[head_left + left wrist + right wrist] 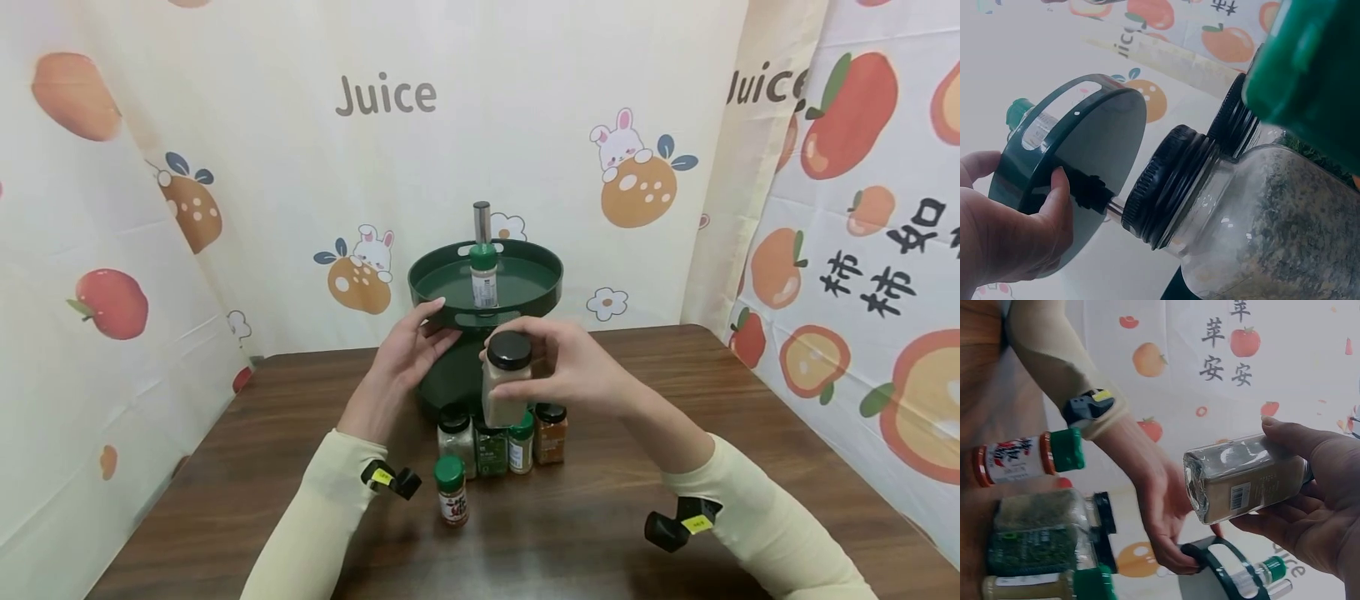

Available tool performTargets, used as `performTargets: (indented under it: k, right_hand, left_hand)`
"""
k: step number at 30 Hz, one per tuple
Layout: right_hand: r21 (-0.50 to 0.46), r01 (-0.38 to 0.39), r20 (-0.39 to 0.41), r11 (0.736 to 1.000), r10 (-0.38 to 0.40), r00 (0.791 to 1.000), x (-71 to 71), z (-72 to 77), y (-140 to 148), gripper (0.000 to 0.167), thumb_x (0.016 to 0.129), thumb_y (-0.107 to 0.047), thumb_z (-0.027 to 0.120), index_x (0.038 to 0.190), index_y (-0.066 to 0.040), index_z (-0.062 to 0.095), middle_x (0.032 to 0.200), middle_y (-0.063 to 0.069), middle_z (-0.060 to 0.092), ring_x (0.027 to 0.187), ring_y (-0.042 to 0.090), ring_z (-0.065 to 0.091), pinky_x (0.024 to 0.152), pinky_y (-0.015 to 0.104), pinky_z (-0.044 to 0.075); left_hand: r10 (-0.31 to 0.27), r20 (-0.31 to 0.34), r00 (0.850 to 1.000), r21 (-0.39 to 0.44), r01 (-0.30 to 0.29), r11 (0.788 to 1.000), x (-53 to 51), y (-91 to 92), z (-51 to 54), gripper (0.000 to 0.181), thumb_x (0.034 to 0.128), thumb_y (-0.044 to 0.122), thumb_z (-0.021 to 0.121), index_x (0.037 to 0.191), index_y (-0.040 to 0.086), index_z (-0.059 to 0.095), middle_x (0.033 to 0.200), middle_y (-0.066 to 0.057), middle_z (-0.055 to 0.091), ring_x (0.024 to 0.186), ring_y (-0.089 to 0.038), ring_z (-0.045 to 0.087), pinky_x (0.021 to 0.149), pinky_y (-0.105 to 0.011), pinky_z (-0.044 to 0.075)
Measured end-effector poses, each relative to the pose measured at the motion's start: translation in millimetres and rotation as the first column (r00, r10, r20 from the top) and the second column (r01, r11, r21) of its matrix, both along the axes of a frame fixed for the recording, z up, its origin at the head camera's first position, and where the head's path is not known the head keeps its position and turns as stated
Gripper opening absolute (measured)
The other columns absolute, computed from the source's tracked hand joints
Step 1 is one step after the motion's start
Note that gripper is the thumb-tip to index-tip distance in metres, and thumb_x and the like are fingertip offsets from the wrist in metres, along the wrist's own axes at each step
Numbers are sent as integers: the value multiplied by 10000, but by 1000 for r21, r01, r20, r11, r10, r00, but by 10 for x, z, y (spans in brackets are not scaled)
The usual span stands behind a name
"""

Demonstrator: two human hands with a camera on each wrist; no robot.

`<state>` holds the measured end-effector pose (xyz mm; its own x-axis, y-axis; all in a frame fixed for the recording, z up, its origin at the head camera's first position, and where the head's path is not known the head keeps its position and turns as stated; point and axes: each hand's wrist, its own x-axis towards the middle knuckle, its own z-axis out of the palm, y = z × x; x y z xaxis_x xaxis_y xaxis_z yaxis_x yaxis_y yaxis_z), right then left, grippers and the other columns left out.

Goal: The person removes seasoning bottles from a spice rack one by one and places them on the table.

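A dark green two-tier rack stands on the table, with an upper tray [550, 302] and a lower tray [450, 379]. My left hand [401, 357] holds the upper tray's rim at the front left, thumb below it in the left wrist view. In my right hand [577, 367] is a square glass spice jar [504, 404] with a black lid and pale brown powder, gripped between thumb and fingers. The jar is held in front of the rack, below the upper tray. A green-capped spice bottle [484, 287] stands on the upper tray by the metal post [482, 221].
In front of the rack stand a black-lidded jar of dried herbs [457, 446], a dark green-labelled jar [492, 454], a green-capped bottle [521, 450] and an orange spice jar [551, 437]. Nearer is a red-labelled bottle [453, 504]. A printed curtain [285, 167] hangs behind the table [570, 533].
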<state>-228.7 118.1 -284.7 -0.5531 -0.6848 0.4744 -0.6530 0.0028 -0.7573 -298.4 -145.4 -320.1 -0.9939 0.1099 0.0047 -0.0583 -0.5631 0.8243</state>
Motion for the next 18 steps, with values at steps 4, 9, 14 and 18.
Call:
performTargets:
  k: [4,9,14,18]
  right_hand:
    - [2,-3,10,1000,3,1000,29,-97,-12,521,868,-72,885,1332,-136,655,1223,58,715,976,281,732,780,439,652]
    - [11,-4,0,1000,4,1000,51,-170,-17,534,865,-100,894,1338,-155,653,1234,38,713,944,264,729,735,416,650]
    - [29,18,-8,999,-18,1000,47,-224,-25,549,850,-104,907,1337,-167,659,1226,34,715,906,256,725,705,401,643]
    - [43,22,7,999,-22,1000,40,-277,-34,545,855,-110,905,1337,-180,659,1226,29,711,911,251,729,716,408,644]
  left_hand:
    - [1,0,1000,-4,-1,1000,0,-3,-2,714,1081,209,628,1665,109,230,1400,-153,482,1289,-273,553,1150,-411,451]
    - [5,-7,1000,-1,-5,1000,-11,-5,14,707,1078,213,631,1660,114,241,1409,-157,474,1295,-284,546,1148,-416,455]
    - [-3,-17,1000,-2,3,1000,-16,1,13,713,1076,200,628,1661,104,233,1410,-157,465,1297,-287,535,1157,-421,445]
    - [-9,-18,1000,-2,9,1000,-9,1,-5,681,1082,200,621,1649,110,255,1409,-154,463,1284,-287,541,1145,-422,457]
